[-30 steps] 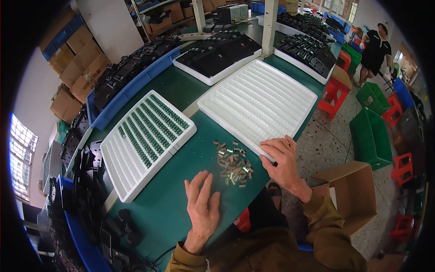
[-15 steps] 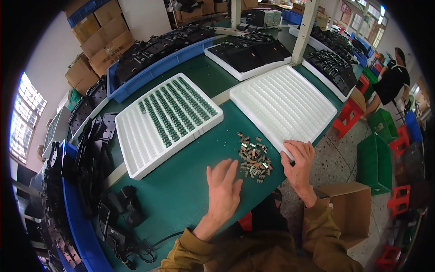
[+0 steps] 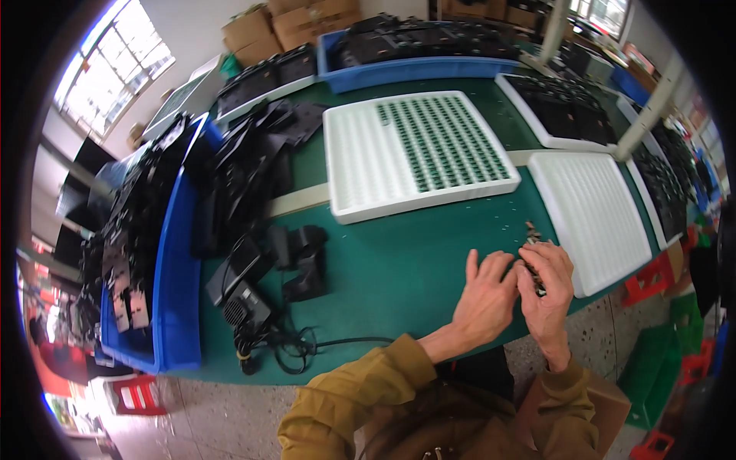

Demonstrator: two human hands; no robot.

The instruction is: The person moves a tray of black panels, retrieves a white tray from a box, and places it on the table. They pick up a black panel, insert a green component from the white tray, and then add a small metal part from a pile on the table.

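Note:
A pile of small metal parts with pins (image 3: 531, 228) lies on the green table and is mostly covered by my hands. My right hand (image 3: 547, 287) bends over it, fingers curled and thumb drawn in; whatever they grip is hidden. Close against it on the left is my left hand (image 3: 487, 297), its outer finger raised and the rest bent toward the right fingertips. Nothing can be made out between them. Beyond my hands stands a white ridged tray (image 3: 359, 165) with rows of small green parts (image 3: 460, 146) filling its right portion. A second white ridged tray (image 3: 589, 218), without green parts, sits right of the pile.
Black adapters with tangled cables (image 3: 264, 307) lie on the left of the table. A blue bin (image 3: 176, 268) of black parts stands farther left; another blue bin (image 3: 414, 70) is at the back. Black panels (image 3: 563, 107) rest on a white tray at back right.
My view has turned left. My right hand has let go of the white tray's corner and moved onto the metal parts. My left hand has come in beside it, its fingers now bent.

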